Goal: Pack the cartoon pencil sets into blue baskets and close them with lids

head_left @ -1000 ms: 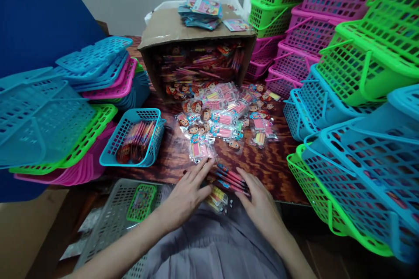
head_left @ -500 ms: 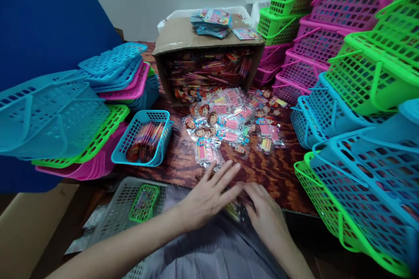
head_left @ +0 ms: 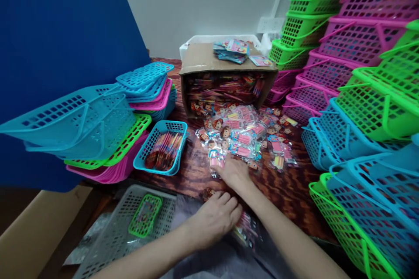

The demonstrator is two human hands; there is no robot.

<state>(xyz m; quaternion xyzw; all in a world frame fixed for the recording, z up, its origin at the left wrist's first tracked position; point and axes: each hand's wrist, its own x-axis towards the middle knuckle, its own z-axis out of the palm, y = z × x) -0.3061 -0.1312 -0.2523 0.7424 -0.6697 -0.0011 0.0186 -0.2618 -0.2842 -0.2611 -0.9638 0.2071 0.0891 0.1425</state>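
Observation:
Small clear packets with cartoon heads and pink sticks (head_left: 242, 137) lie spilled over the wooden table (head_left: 278, 187). They come out of a cardboard box (head_left: 209, 59) lying on its side. My right hand (head_left: 234, 172) reaches into the near edge of the pile, fingers bent down onto a packet (head_left: 216, 160). At the table's near edge, my left hand (head_left: 214, 218) is curled over a small stack of packets (head_left: 246, 226) above my lap. A small blue basket (head_left: 163, 147) with packets standing in it sits left of the pile.
Stacks of blue, green and pink baskets (head_left: 369, 96) wall in the right side. Stacked lids and baskets (head_left: 98, 126) fill the left. A grey basket (head_left: 121, 222) holding a green lid (head_left: 145, 214) sits low at the front left. More flat packets (head_left: 234, 50) lie on the box.
My right hand left the stack by my lap and went forward to the pile. My left hand stayed on the stack and curled over it. The view shifted left and up.

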